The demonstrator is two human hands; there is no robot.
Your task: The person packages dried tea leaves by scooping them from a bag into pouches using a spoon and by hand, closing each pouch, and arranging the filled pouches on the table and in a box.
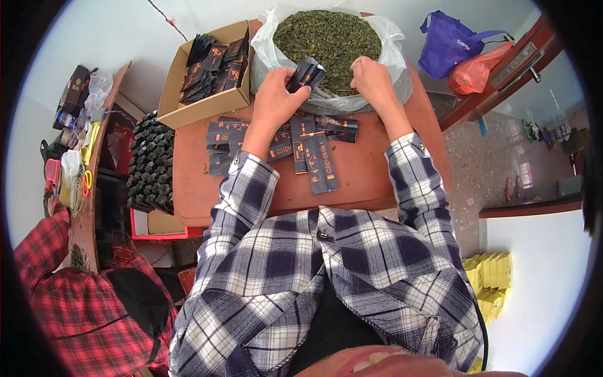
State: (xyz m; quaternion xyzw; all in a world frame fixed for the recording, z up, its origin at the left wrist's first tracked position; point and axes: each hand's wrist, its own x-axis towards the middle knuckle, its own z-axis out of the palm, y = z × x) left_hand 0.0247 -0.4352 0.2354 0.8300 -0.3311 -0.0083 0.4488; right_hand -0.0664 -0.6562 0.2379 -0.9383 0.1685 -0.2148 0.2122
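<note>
The black packet [305,76] sits in the left hand [274,97], pinched between thumb and fingers and held up over the near side of the clear plastic bag [264,55]. Its long axis slants from the palm away to the right, so the far end points roughly toward the other hand. That end shows a pale edge (whether it gapes, I cannot tell at this size).

The relation that matters lies just rightward of this grip: the right hand [375,83] hangs at about the same depth, near the packet but apart from it, with a gap between the two. Its fingers are curled in and narrow; whether they pinch anything is hidden. Of the two, this hand is nearer the right side of the dark green leaves [328,39], which lie beyond both grips and fill the bag to a broad round top.

Nearer the body from the left grip, partly beneath that wrist, flat packets [322,166] lie overlapping at several angles on the table [377,173]. To the left of the same grip stands an open cardboard box [204,109] holding more dark packets [210,70]. Farther left, well apart, is another person's red plaid sleeve [47,242].
</note>
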